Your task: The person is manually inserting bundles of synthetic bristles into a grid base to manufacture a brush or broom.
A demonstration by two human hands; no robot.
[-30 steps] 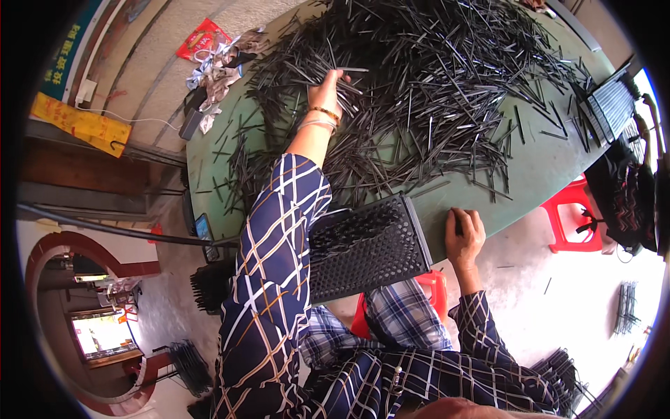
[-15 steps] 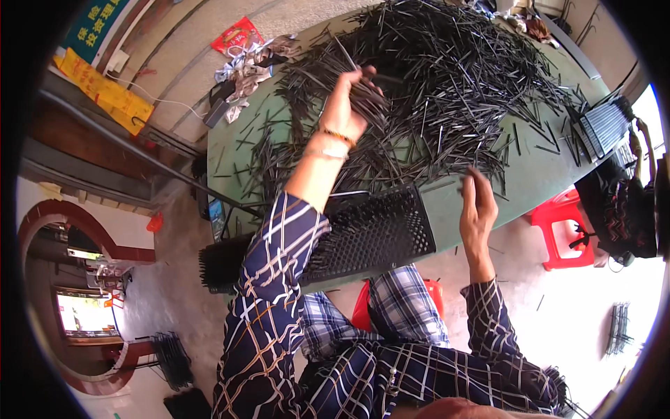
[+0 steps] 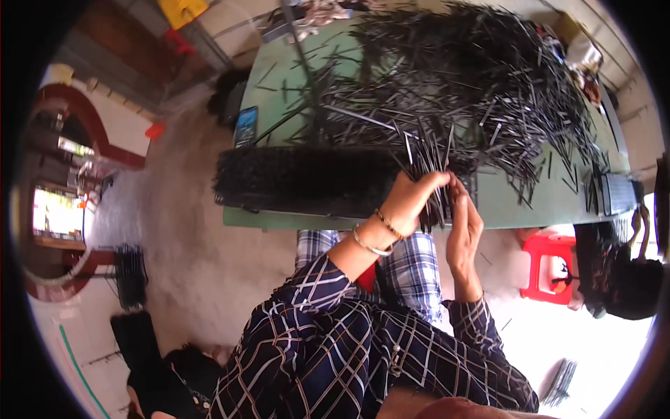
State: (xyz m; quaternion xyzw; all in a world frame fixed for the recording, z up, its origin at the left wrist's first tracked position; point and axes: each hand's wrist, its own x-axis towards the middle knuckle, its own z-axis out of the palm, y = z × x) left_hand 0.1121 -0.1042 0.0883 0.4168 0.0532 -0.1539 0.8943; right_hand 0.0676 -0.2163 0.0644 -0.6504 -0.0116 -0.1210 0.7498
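Left fingers (image 3: pixel 437 180) grip a bundle of black strips (image 3: pixel 428 157) over the desk (image 3: pixel 506 211) at six o'clock, right fingers (image 3: pixel 462 211) alongside, grip unclear, apparently squaring it, so the next move likely wants level ends

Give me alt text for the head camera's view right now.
A person's left hand grips a bundle of thin black strips, with the right hand close beside it. A green table holds a heap of loose strips and, along its near edge, a long dark block.
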